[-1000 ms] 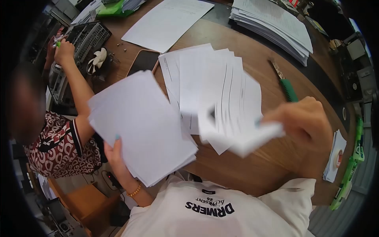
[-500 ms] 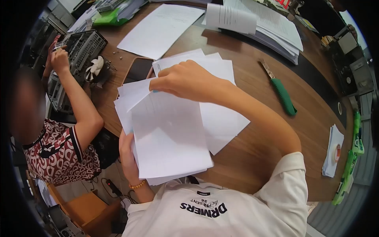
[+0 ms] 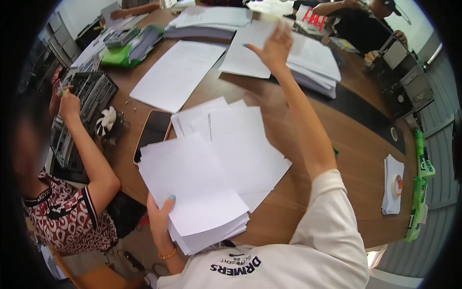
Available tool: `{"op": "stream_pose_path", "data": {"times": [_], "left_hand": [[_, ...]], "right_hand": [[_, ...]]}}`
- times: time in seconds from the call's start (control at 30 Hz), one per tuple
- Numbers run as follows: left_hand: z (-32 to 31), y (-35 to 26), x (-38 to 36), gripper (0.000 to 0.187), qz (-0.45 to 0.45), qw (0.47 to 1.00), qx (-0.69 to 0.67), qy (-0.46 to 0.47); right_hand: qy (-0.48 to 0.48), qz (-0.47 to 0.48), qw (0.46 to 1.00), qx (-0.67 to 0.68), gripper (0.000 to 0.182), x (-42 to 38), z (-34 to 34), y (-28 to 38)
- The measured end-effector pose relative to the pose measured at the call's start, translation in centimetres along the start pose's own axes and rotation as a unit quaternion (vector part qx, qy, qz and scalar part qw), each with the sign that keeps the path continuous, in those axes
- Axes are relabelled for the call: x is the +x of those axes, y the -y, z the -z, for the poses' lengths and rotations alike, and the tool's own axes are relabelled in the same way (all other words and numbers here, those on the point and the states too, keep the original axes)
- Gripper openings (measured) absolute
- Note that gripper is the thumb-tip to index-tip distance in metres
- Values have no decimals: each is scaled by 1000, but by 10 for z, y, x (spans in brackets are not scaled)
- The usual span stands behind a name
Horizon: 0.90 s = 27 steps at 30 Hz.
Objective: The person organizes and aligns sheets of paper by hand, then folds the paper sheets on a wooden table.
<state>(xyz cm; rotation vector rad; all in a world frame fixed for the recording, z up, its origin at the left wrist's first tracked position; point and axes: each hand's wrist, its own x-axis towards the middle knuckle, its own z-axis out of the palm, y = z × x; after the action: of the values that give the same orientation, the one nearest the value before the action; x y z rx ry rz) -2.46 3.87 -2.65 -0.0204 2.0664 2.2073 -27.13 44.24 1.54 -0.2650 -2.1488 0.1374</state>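
Note:
My left hand (image 3: 161,212) grips the edge of a stack of white paper (image 3: 195,180), thumb on top and the other fingers hidden beneath. Farther off, my right hand (image 3: 276,48) is raised over a sheet of paper (image 3: 245,55) beside the thick paper pile (image 3: 313,60). Its thumb stands apart from the fingers, which are slightly blurred, and I see nothing held in it. Fanned loose sheets (image 3: 240,139) lie on the table just beyond the held stack.
A phone (image 3: 154,127) lies left of the fanned sheets. A person (image 3: 72,207) at the left handles a grey metal frame (image 3: 86,96) near a small fan (image 3: 107,120). A tape roll (image 3: 396,185) rests on papers at the right. My right arm mostly hides a green-handled tool (image 3: 336,152).
My right hand has left the top of the held stack and moved up and away to the far papers. The curled sheet there now lies flatter. My left hand still holds its stack.

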Motion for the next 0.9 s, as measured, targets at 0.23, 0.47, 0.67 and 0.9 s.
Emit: {"op": "stream_pose_path", "data": {"times": [0.23, 0.47, 0.67, 0.9], "left_hand": [[-8, 0, 3, 54, 8, 998, -53, -19], [-15, -10, -3, 54, 34, 990, -123, -53], [-13, -3, -2, 51, 14, 995, -84, -57], [-12, 4, -3, 44, -22, 995, -79, -59]], "right_hand": [[184, -167, 966, 65, 61, -15, -27, -50], [186, -199, 752, 601, 25, -21, 57, 1], [416, -245, 480, 732, 36, -70, 180, 82], [490, -116, 707, 497, 23, -172, 153, 128]]}}
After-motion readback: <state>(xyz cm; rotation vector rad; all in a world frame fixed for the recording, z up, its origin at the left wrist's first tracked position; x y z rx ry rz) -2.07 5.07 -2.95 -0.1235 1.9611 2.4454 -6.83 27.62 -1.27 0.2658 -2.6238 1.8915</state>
